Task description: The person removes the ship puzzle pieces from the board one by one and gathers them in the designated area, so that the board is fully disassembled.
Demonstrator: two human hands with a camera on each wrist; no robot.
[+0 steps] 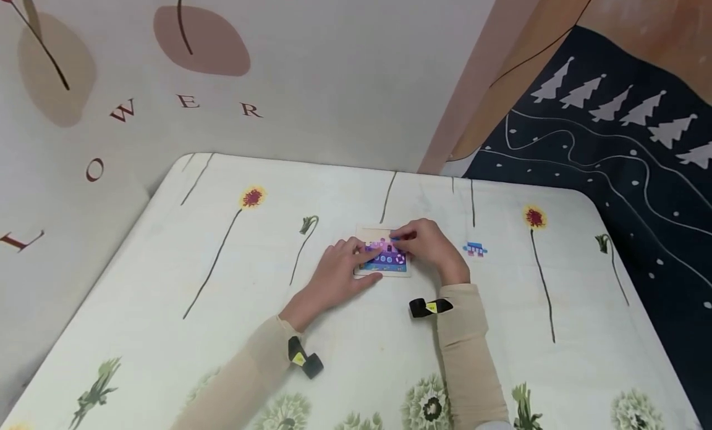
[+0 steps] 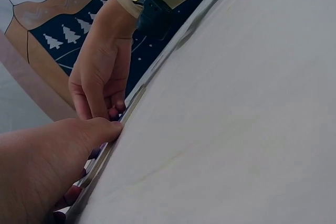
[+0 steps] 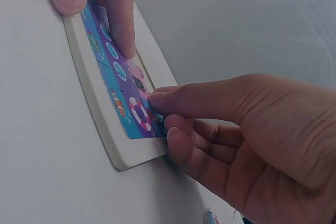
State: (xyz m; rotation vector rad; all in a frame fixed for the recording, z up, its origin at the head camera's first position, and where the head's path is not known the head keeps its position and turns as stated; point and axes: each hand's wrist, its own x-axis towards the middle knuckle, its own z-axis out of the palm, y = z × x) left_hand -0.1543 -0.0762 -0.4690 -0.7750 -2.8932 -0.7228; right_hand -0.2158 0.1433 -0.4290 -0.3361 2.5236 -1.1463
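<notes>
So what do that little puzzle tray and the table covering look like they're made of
The small pale rectangular puzzle tray looks like light wood or thick pressed board with a smooth matt finish: its rim is thick, rounded and plain cream. The colourful pieces inside carry a glossy print. The cream flower-printed table covering looks like cloth or soft vinyl; I can't tell which.

We see puzzle board (image 1: 384, 257) with pale cream frame, picture inside blue and purple with white rings. Loose piece (image 1: 475, 249) blue, white, bit of red. Tablecloth (image 1: 167, 306) off-white, red-yellow flowers on thin dark stems. Sleeves (image 1: 464, 349) beige. Wall cloth (image 1: 612, 146) navy, white trees.
</notes>
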